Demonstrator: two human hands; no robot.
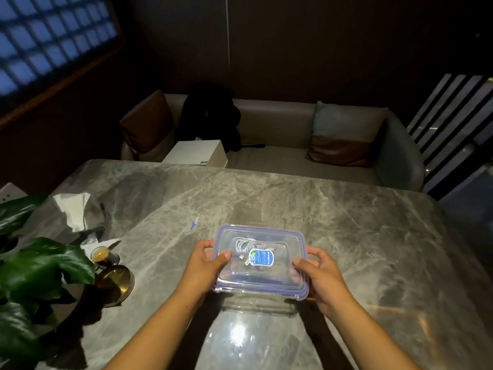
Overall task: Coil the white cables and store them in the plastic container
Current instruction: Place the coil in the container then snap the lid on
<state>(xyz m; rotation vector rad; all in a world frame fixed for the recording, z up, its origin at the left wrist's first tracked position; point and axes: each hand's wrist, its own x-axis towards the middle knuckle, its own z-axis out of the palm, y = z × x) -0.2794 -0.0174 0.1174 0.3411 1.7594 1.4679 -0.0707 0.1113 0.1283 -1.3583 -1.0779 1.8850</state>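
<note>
The left hand and right hand grip the container between them, thumbs on its lid. The coiled cables lie inside. If the lid is not locked all round, it may pop up and the coil may spring loose.

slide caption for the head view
Left hand and right hand grip a clear rectangular plastic container, blue-rimmed lid on, coiled white cable inside, over a grey marble table.
</note>
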